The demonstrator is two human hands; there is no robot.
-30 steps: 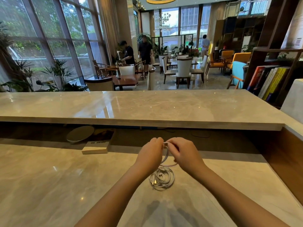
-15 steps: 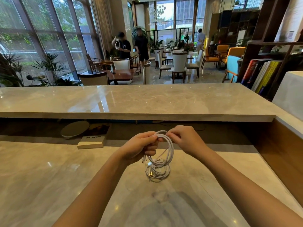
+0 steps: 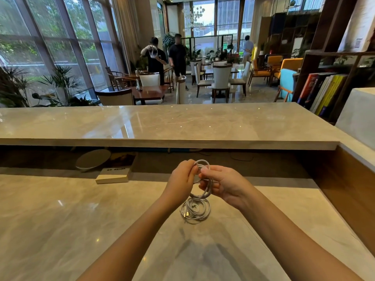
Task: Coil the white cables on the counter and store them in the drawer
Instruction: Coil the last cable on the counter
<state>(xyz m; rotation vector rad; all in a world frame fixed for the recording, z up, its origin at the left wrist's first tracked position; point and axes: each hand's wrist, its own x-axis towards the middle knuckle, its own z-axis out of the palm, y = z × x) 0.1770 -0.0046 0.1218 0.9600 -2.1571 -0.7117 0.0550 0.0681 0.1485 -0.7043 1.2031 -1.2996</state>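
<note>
A white cable loop (image 3: pixel 205 189) hangs between my two hands above the marble counter (image 3: pixel 81 220). My left hand (image 3: pixel 180 184) grips the top of the loop from the left, fingers curled round the strands. My right hand (image 3: pixel 225 184) holds the same loop from the right, fingers wrapped round it. Directly below on the counter lies a second coiled white cable (image 3: pixel 195 209) with a gold-tipped plug showing at its left. No drawer is in view.
A raised marble ledge (image 3: pixel 162 126) runs across behind the counter. Under it sit a book (image 3: pixel 113 175) and a round flat disc (image 3: pixel 93 159). A wooden side wall (image 3: pixel 349 191) closes the right. Beyond are dining tables, chairs, bookshelves and several people.
The hanging loop has been gathered tighter between my hands, and my right hand has closed in beside the left, wrapping round the strands. The coil on the counter has stayed put.
</note>
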